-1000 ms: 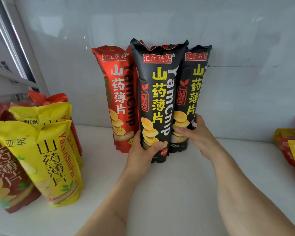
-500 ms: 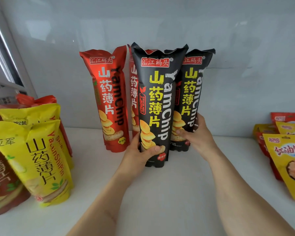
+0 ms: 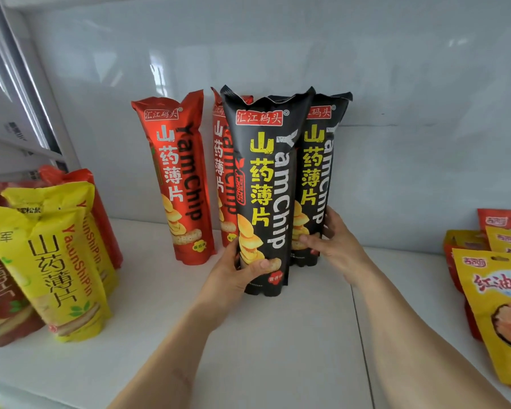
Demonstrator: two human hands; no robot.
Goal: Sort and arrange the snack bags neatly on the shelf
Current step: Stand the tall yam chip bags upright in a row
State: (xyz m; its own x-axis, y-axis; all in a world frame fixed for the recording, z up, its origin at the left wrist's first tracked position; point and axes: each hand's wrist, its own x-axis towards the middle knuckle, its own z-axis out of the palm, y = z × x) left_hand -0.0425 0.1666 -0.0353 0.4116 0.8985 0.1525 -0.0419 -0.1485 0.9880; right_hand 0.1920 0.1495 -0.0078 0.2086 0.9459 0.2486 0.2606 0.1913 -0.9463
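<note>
Left hand grips front black bag low, thumb across; right hand holds rear black bag beside. Red bag now parted leftward: colours separating on shelf.

Four tall bags mid-shelf (two behind), pouches left, packets right.

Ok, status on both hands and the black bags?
Left hand grips front black bag, upright. Right hand holds rear black bag. Red bag close behind, left.
</note>
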